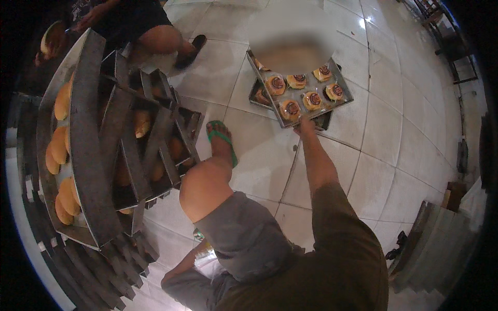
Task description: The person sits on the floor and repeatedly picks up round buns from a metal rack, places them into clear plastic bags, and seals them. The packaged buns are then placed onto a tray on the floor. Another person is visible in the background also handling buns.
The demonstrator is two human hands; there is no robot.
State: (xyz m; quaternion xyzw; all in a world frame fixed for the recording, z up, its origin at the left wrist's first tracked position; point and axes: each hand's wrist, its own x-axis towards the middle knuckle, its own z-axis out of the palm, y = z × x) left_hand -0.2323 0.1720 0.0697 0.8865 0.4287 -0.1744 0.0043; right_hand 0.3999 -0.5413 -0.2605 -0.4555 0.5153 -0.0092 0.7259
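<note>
At upper centre, a tray [332, 107] is gripped at its near rim by fingers of the right hand [306, 125], buns [312, 101] just beyond.

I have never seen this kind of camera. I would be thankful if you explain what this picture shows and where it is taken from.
There is no machine: a person works with bare hands. A wide camera on the head looks down, so straight lines bend near the rim. The right hand seems to hold the near edge of the top tray, which carries round buns in clear wrapping. Beneath it shows a lower tray, and around them the white tiled floor. At the left, more metal trays hold long bread rolls. The left hand cannot be seen.
</note>
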